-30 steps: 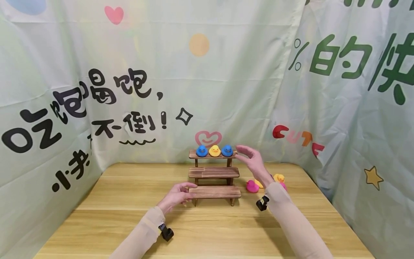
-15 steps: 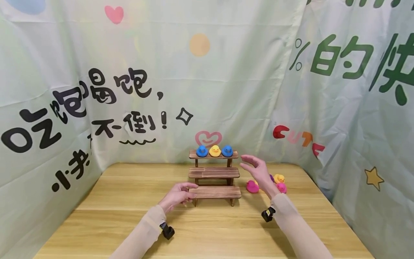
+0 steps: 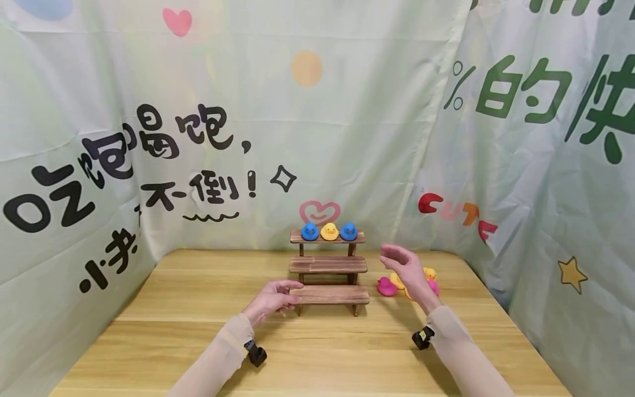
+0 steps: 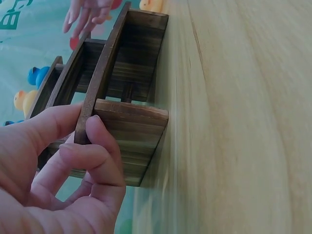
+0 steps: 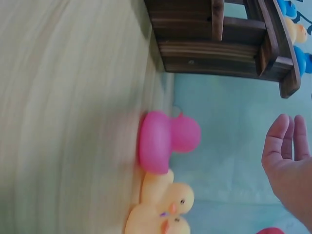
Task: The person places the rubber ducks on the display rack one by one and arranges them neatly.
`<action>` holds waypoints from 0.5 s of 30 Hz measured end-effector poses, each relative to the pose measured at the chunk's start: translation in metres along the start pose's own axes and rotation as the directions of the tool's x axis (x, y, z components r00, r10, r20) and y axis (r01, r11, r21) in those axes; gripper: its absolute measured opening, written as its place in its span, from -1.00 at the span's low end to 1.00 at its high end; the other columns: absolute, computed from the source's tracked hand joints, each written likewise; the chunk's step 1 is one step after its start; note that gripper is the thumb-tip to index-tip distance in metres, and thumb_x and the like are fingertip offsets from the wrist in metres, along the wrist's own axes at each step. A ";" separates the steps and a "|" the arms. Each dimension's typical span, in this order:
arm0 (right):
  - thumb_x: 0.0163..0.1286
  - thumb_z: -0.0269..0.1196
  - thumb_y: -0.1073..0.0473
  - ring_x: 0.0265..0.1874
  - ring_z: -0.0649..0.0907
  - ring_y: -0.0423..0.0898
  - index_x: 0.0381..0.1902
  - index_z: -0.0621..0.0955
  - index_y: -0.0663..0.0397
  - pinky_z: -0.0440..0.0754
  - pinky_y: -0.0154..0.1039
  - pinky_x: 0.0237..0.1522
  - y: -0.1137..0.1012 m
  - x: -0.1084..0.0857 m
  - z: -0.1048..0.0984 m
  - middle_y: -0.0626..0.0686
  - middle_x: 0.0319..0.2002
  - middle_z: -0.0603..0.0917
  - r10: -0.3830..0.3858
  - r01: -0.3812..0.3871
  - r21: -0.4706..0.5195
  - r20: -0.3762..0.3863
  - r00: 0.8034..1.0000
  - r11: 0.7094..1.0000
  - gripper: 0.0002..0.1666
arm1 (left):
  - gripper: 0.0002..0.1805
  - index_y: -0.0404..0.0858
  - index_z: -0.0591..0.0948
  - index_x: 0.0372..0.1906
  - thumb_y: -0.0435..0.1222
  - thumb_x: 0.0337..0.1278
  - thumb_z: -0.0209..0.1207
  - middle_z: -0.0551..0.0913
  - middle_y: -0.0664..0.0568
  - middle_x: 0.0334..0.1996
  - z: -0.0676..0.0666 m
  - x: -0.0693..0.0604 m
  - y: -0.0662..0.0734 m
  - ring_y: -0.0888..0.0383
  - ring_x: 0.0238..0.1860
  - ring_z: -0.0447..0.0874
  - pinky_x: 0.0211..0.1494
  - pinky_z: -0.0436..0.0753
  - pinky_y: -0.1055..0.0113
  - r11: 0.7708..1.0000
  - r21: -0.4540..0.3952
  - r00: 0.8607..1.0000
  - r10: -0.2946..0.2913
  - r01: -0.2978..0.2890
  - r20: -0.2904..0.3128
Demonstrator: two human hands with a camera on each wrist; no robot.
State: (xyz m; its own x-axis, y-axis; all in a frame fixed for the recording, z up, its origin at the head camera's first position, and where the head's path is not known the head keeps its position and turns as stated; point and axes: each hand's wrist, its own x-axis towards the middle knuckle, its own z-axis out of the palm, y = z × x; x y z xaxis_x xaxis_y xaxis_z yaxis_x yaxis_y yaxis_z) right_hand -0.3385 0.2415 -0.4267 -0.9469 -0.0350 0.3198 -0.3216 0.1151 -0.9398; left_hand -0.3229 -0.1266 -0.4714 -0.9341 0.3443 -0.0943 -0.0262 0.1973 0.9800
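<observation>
A three-step wooden stand (image 3: pixel 327 295) stands on the table, with a blue duck (image 3: pixel 310 231), a yellow duck (image 3: pixel 329 231) and another blue duck (image 3: pixel 349 231) in a row on its top step. My left hand (image 3: pixel 272 301) pinches the left end of the lowest step between thumb and fingers, as the left wrist view (image 4: pixel 80 165) confirms. To the right of the stand, my right hand (image 3: pixel 405 267) is in the air, fingers slightly bent and holding nothing. Below it lie a pink duck (image 3: pixel 387 286) and several others, partly hidden by the hand and wrist.
The wooden table (image 3: pixel 208 342) reaches back to a pale printed curtain (image 3: pixel 347 138), which hangs behind it and along both sides. In the right wrist view, yellow ducks (image 5: pixel 175 199) sit close beside the pink duck (image 5: pixel 156 141).
My right hand has moved away from the top step, to the right and lower, over the loose ducks. The left hand and the three ducks on top have stayed in place.
</observation>
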 end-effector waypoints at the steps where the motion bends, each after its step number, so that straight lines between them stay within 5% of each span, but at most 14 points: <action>1: 0.35 0.32 0.14 -0.11 0.65 -0.33 0.16 0.57 0.16 0.68 -0.39 -0.08 0.001 -0.001 -0.002 -0.30 -0.12 0.68 0.007 -0.007 -0.004 -0.001 1.000 1.000 -0.54 | -0.53 -0.27 0.60 0.16 -0.34 0.09 0.34 0.62 0.04 -0.43 0.000 0.000 0.000 0.21 -0.51 0.56 -0.56 0.44 0.43 1.000 0.002 1.000 0.003 -0.003 0.000; 9: 0.35 0.32 0.11 -0.09 0.65 -0.36 0.22 0.51 0.30 0.62 -0.49 -0.05 0.005 -0.008 -0.017 -0.29 -0.11 0.68 0.043 -0.042 -0.039 0.018 0.999 0.998 -0.43 | -0.53 -0.28 0.60 0.16 -0.36 0.10 0.33 0.62 0.04 -0.44 0.002 -0.001 0.002 0.22 -0.52 0.55 -0.57 0.41 0.43 1.000 -0.003 1.000 0.004 -0.004 -0.008; 15: 0.34 0.33 0.08 -0.13 0.63 -0.36 0.22 0.51 0.32 0.64 -0.38 -0.08 0.008 -0.010 -0.023 -0.21 -0.10 0.68 0.101 -0.098 -0.111 0.027 0.994 0.989 -0.40 | -0.55 -0.27 0.61 0.15 -0.38 0.09 0.33 0.63 0.03 -0.44 0.002 -0.001 0.002 0.22 -0.53 0.54 -0.57 0.42 0.45 1.000 -0.009 1.000 -0.001 0.001 -0.007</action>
State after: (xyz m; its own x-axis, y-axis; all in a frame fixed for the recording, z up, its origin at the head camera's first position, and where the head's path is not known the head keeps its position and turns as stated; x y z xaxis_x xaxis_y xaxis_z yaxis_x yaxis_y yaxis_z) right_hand -0.3314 0.2655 -0.4352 -0.9743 -0.0499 0.2195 -0.2251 0.2277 -0.9474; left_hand -0.3216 -0.1248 -0.4698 -0.9367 0.3373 -0.0939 -0.0301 0.1897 0.9814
